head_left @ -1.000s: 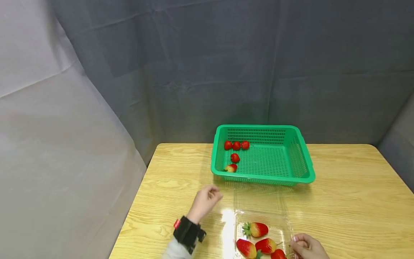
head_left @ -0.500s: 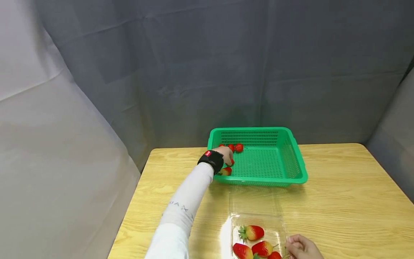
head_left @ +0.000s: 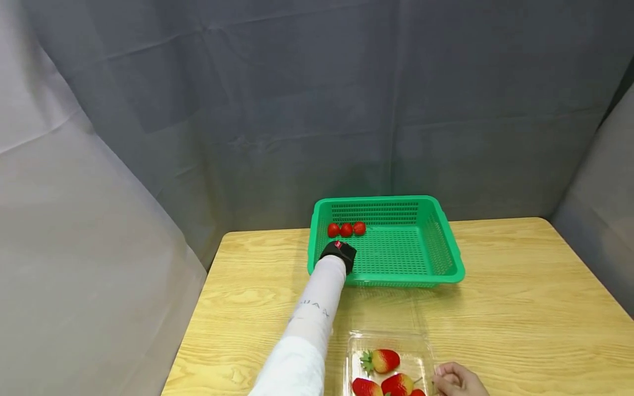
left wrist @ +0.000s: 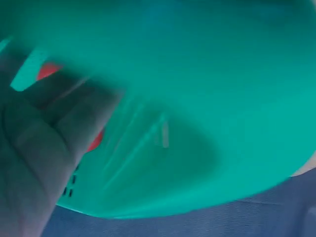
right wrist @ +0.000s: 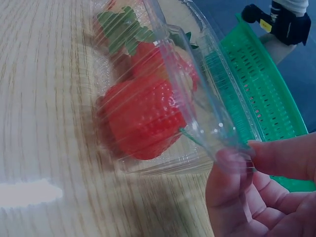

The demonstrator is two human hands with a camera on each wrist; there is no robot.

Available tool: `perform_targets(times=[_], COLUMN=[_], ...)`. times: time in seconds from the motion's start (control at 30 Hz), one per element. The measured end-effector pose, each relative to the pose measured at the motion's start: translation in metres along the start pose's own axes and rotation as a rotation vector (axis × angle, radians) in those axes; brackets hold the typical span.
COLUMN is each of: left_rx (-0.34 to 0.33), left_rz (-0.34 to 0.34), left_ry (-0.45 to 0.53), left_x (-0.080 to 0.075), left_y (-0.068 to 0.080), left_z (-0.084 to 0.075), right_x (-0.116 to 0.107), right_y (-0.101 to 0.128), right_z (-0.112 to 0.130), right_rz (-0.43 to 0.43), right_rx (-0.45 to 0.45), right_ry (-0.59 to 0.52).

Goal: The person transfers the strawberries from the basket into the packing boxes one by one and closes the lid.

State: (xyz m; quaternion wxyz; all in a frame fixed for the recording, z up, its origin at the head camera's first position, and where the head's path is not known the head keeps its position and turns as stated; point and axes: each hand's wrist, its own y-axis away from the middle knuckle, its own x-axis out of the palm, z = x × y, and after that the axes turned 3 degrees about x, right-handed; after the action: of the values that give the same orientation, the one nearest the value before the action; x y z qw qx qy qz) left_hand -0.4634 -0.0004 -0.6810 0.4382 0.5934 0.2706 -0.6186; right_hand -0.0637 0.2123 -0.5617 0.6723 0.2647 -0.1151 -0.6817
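My left hand (left wrist: 54, 128) is down inside the green basket (head_left: 396, 253), at its left front. In the head view the black wristband and white sleeve hide the hand. Bits of red show beside its fingers in the left wrist view, but the fingertips are hidden. Three red strawberries (head_left: 346, 229) sit in a row at the basket's back left. With thumb and fingers, my right hand (head_left: 460, 379) pinches the right rim of a clear plastic box (right wrist: 217, 118). Inside the box lie several strawberries (head_left: 385, 361), some with green leaves.
The box's clear lid (head_left: 383, 308) lies folded back on the wooden table (head_left: 505, 286), reaching toward the basket's front. Grey cloth (head_left: 297, 110) hangs behind the table, with paler cloth (head_left: 99, 264) at the left side.
My left hand has moved from the table beside the lid, forward over the basket's edge and down among the strawberries at its left. The right hand keeps its pinch on the box.
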Motion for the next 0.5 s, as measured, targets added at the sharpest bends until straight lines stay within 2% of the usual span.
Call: perform_targets(times=[0.1,0.17,0.23,0.27,0.3,0.33,0.37,0.43,0.5], left_rx=[-0.011,-0.013,-0.03,-0.037,-0.044,-0.054,-0.063,-0.039,0.016], left_rz=[-0.007,-0.012,-0.02,-0.013,-0.018,0.007,0.04,0.05,0.059], left_ry=[-0.034,-0.045,-0.016,0.004,0.032,0.069,0.12,0.228,0.322], left_x=[0.032,0.043,0.039,0.029,0.015,-0.009,-0.04,-0.102,-0.151], left_y=[-0.021,-0.025,-0.016,-0.005,0.01,0.03,0.053,0.101,0.131], left_z=[0.005,0.006,0.006,0.004,0.002,-0.003,-0.008,-0.018,-0.025], right_x=[0.001,0.002,0.002,0.003,0.003,0.003,0.003,0.004,0.004], right_y=[0.001,0.002,0.003,0.003,0.003,0.003,0.003,0.003,0.003], right_z=[0.0,0.001,0.002,0.002,0.002,0.002,0.002,0.002,0.002], right_rz=[0.019,0.028,0.043,0.044,0.044,0.044,0.042,0.035,0.029], right_rx=[-0.004,-0.01,-0.018,-0.018,-0.019,-0.018,-0.015,-0.013,-0.012], right_ry=[-0.019,-0.022,-0.022,-0.021,-0.02,-0.02,-0.021,-0.02,-0.019])
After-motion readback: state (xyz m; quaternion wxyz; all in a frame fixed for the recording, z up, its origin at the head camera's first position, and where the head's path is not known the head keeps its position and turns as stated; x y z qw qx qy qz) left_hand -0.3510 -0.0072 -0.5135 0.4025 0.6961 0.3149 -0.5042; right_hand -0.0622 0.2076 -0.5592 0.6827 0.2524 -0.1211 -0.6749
